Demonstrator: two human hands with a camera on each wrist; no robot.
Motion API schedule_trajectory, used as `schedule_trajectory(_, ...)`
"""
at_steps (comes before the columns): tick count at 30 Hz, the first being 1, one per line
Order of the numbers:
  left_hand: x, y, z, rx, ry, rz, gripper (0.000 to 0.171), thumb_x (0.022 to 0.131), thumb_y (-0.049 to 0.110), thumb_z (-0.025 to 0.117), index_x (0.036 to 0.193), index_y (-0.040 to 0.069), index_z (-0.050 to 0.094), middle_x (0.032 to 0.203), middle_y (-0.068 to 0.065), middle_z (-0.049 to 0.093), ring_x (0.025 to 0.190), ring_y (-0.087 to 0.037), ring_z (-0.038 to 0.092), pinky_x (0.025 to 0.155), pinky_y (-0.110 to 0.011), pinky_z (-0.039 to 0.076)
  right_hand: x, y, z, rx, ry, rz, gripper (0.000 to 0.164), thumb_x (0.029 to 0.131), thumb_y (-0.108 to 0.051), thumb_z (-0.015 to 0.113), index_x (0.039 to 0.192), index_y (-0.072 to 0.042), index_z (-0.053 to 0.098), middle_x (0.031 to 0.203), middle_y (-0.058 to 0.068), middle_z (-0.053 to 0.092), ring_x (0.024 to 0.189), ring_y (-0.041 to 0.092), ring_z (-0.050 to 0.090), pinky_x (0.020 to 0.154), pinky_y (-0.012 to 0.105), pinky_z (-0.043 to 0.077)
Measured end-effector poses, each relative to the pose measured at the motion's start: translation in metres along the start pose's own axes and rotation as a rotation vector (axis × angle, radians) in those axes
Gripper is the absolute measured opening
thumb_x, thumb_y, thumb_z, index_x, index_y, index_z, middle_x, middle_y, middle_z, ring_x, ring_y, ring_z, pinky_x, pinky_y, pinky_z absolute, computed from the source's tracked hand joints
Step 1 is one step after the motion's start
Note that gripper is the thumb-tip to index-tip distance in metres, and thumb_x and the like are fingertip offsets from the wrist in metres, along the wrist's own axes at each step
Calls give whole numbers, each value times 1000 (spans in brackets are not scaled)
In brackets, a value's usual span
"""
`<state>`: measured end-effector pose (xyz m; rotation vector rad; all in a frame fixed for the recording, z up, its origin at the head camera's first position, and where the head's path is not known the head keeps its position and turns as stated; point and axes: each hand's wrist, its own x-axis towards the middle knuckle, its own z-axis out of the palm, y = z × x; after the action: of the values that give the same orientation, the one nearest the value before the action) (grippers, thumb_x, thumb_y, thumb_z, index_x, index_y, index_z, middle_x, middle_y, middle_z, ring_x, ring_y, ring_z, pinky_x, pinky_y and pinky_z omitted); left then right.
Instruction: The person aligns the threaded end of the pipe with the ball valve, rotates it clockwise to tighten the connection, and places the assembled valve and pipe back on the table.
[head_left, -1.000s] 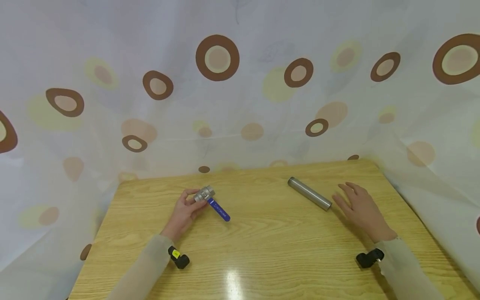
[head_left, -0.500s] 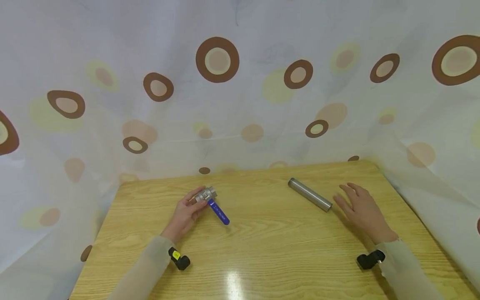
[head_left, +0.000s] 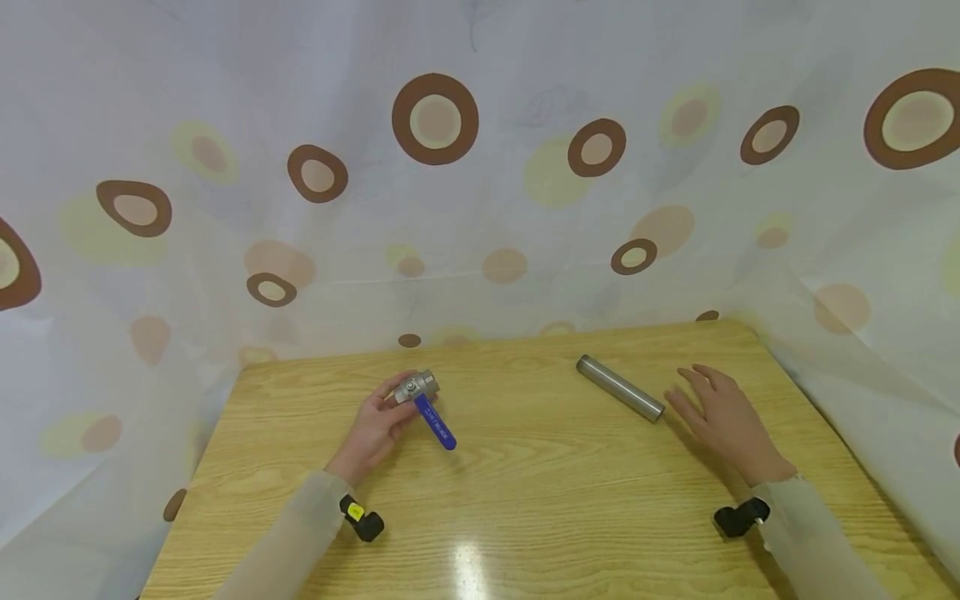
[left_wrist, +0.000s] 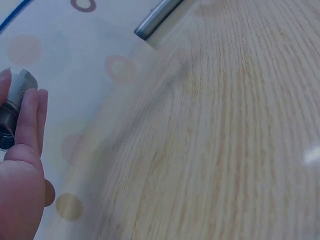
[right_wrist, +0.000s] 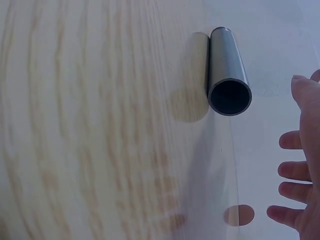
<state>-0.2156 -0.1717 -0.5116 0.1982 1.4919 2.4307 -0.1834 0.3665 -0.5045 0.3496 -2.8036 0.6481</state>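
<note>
Toward the table's back left, my left hand (head_left: 372, 427) holds a metal ball valve (head_left: 424, 382) between thumb and fingers. Its long blue lever handle (head_left: 436, 423) slants down to the right. Part of the valve (left_wrist: 24, 84) also shows at the left edge of the left wrist view, gripped by the fingers. A bare steel pipe (head_left: 620, 388) lies slanted on the table at the right, its hollow near end facing the right wrist camera. My right hand (head_left: 729, 422), fingers loosely spread, holds nothing and hovers just right of the pipe, apart from it.
The wooden table (head_left: 517, 483) has a light grain and a bright reflection near its front. A white curtain (head_left: 495, 200) printed with brown and pale circles encloses its back and sides. Each wrist carries a small black camera (head_left: 738, 518).
My left hand has shifted slightly to the right and turned the valve a little, so its blue lever points more steeply downward. The right hand and the pipe stay where they were.
</note>
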Motion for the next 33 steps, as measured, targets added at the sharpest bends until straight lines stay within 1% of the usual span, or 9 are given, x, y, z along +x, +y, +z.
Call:
schedule_trajectory(3, 0, 1, 2, 20, 31, 5, 55, 99, -15, 50, 150, 6, 48, 159, -27, 32, 120, -23, 68, 109, -34, 50, 1, -1, 0, 4, -13, 2, 59, 109, -36, 54, 143, 12, 50, 146, 43, 42, 130, 63, 39, 101, 78, 35)
schedule_trajectory(6, 0, 2, 3, 41, 78, 2, 58, 97, -18, 50, 149, 6, 50, 159, -25, 32, 123, -21, 63, 107, -32, 52, 1, -2, -1, 8, -19, 0, 59, 109, -36, 53, 143, 12, 50, 146, 43, 42, 130, 63, 40, 101, 78, 35)
schedule_trajectory(9, 0, 4, 3, 46, 104, -8, 60, 95, -20, 50, 148, 8, 53, 158, -23, 32, 125, -20, 58, 106, -31, 53, 2, -2, -2, 11, -16, -3, 59, 109, -35, 54, 143, 12, 50, 146, 43, 42, 130, 62, 40, 101, 78, 36)
schedule_trajectory(14, -3, 7, 6, 39, 112, -20, 59, 95, -20, 51, 144, 11, 58, 158, -21, 34, 127, -21, 57, 106, -32, 53, 2, -2, -2, 8, 1, -14, 58, 108, -34, 55, 142, 13, 51, 143, 41, 46, 128, 61, 43, 101, 76, 37)
schedule_trajectory(19, -4, 7, 7, 42, 113, -39, 61, 94, -20, 53, 150, 5, 52, 157, -19, 34, 128, -22, 56, 106, -32, 53, 0, -4, -1, 39, -5, 2, 59, 107, -34, 58, 142, 13, 50, 142, 39, 48, 127, 59, 45, 101, 75, 38)
schedule_trajectory(21, -4, 7, 7, 43, 112, -43, 61, 94, -21, 54, 149, 6, 53, 155, -18, 36, 127, -22, 57, 106, -31, 53, 0, -5, -1, 56, -14, 11, 60, 106, -34, 60, 143, 12, 49, 143, 38, 48, 128, 59, 44, 101, 75, 38)
schedule_trajectory(27, -6, 7, 7, 49, 107, -48, 59, 92, -21, 55, 137, 15, 65, 153, -17, 41, 124, -20, 60, 104, -30, 54, -1, -9, 0, 115, -40, 54, 63, 104, -33, 65, 145, 10, 48, 145, 36, 47, 132, 57, 42, 104, 74, 37)
schedule_trajectory(30, -6, 7, 8, 46, 109, -53, 59, 92, -21, 55, 137, 16, 65, 154, -18, 41, 125, -20, 60, 103, -31, 55, -1, -10, 3, 158, -41, 83, 62, 103, -32, 66, 146, 9, 49, 146, 35, 48, 129, 56, 48, 102, 72, 42)
schedule_trajectory(33, -6, 7, 7, 49, 110, -61, 59, 93, -20, 55, 141, 13, 62, 156, -19, 40, 126, -21, 59, 104, -31, 54, -1, -11, 6, 230, -62, 137, 63, 104, -33, 65, 149, 7, 47, 148, 34, 47, 124, 55, 53, 99, 70, 47)
